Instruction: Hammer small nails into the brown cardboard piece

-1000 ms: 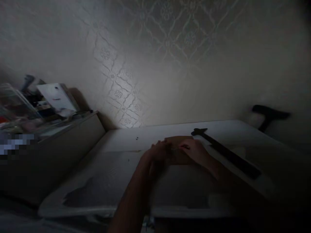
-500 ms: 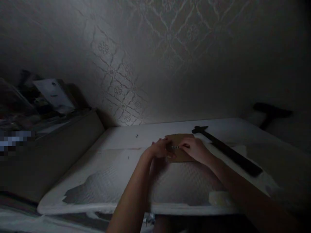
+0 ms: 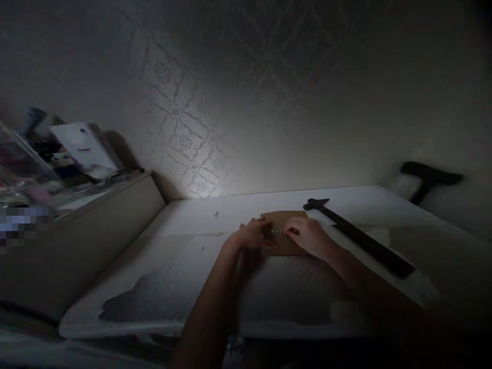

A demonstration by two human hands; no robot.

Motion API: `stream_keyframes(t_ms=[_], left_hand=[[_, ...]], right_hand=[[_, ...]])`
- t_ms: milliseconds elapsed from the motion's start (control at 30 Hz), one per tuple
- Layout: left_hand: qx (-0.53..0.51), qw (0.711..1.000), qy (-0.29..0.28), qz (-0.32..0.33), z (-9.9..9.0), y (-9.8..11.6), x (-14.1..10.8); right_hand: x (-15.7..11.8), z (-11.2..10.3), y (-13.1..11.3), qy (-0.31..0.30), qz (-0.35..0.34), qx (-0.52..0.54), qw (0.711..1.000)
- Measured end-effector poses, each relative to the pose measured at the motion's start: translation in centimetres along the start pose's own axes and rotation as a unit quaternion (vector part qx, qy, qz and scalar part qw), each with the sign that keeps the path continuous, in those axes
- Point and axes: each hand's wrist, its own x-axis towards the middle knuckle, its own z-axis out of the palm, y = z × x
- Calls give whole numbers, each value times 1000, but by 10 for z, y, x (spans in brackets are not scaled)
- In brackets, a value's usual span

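**Both Hands at the Brown Board**

Head view: I locate the brown board flat on the white table, toward 5 o'clock from view centre. A row of small shiny pieces sits near its middle, between the hands. My left hand bears on the board's 9 o'clock side, fingers parted. My right hand is at the 3 o'clock side, thumb and forefinger tips together at the row's end; I cannot tell whether a piece is between them. A dark hammer lies beside the board, head at 1 o'clock, handle running toward 4 o'clock. Small dark bits lie at the board's 10 o'clock, well apart.
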Motion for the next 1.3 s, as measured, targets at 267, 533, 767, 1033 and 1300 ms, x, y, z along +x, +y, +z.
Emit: stream_keyframes(t_ms=[267,533,767,1033,1300], left_hand=[[1,1000,13,8,1,1,0],[-2,1000,15,17,4,-3,3],[13,1000,12,19,2,0,0],[10,1000,-8,6,0,1,1],[24,1000,-7,9,0,0,2]], right_hand=[[-1,2,0,3,-4,-12,1000],[-2,3,2,-18,-16,-7,1000],[-4,4,1,-1,-23,-4,1000],[-4,3,2,12,7,33,999],[-6,5,3,3,37,112,993]])
